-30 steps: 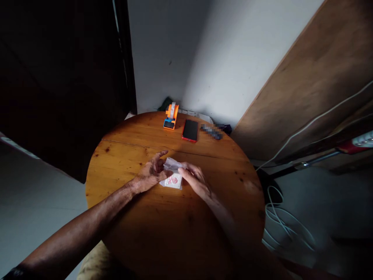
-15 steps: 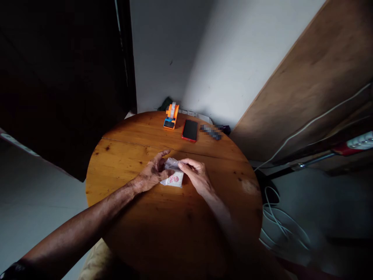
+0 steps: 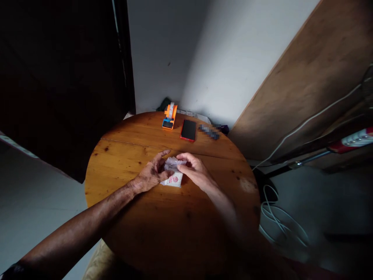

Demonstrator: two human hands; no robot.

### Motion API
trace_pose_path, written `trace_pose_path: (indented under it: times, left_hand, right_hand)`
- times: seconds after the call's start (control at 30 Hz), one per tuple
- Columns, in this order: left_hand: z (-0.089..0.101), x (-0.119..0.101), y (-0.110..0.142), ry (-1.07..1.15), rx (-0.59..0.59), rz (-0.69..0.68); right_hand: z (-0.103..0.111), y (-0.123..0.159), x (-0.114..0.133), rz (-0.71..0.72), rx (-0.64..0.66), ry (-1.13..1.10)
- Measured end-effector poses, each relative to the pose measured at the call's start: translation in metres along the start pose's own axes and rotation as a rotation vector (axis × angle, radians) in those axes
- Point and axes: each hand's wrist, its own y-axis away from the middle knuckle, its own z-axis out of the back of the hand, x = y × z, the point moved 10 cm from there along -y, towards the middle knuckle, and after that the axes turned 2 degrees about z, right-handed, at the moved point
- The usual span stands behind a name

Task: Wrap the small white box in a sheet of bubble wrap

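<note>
A small white block with red print (image 3: pixel 175 179) lies on the round wooden table in front of me, with crumpled clear plastic wrap (image 3: pixel 172 163) over its far side. My left hand (image 3: pixel 153 172) grips the block's left side, its thumb pressed on the near face and its index finger stretched away. From the right, my right hand (image 3: pixel 196 169) holds the plastic wrap's edge between thumb and curved fingers. Part of the block's left end is hidden under my left thumb.
Toward the back of the table (image 3: pixel 116 155) stand an orange and blue tape dispenser (image 3: pixel 169 116), a phone in a red case (image 3: pixel 188 130) and a blurred-out dark object (image 3: pixel 209 131). A white wall rises behind. White cable (image 3: pixel 279 217) lies coiled on the floor at right.
My right hand's fingers have spread and shifted slightly, and the plastic wrap is drawn a little to the right. My left hand keeps its place on the block.
</note>
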Motion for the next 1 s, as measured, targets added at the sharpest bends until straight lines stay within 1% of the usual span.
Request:
trace_pose_path:
  times: [0.13,0.23,0.37,0.57,0.73,0.87,1.0]
  left_hand:
    - [-0.002,-0.001,-0.001,0.0,0.016,-0.02]
    - [-0.003,-0.002,-0.001,-0.001,0.031,-0.04]
    - [-0.003,-0.001,-0.002,-0.02,0.034,-0.036]
    - [0.0,-0.001,-0.001,-0.046,0.005,-0.03]
    - [0.002,-0.001,-0.001,-0.068,-0.015,-0.033]
    - [0.005,-0.001,-0.002,-0.071,-0.038,-0.048]
    - [0.008,0.001,-0.003,-0.078,-0.053,-0.037]
  right_hand:
    - [-0.006,-0.01,0.016,0.05,0.042,0.066]
    - [-0.006,-0.015,0.023,0.099,0.007,0.03]
    - [-0.004,-0.015,0.016,0.08,-0.052,-0.103]
    - [-0.002,-0.011,0.009,0.059,-0.099,-0.131]
    - [0.0,-0.009,0.008,0.082,-0.129,-0.177]
    - [0.001,-0.005,0.009,0.086,-0.129,-0.155]
    - [0.003,0.0,0.015,0.121,-0.152,-0.071]
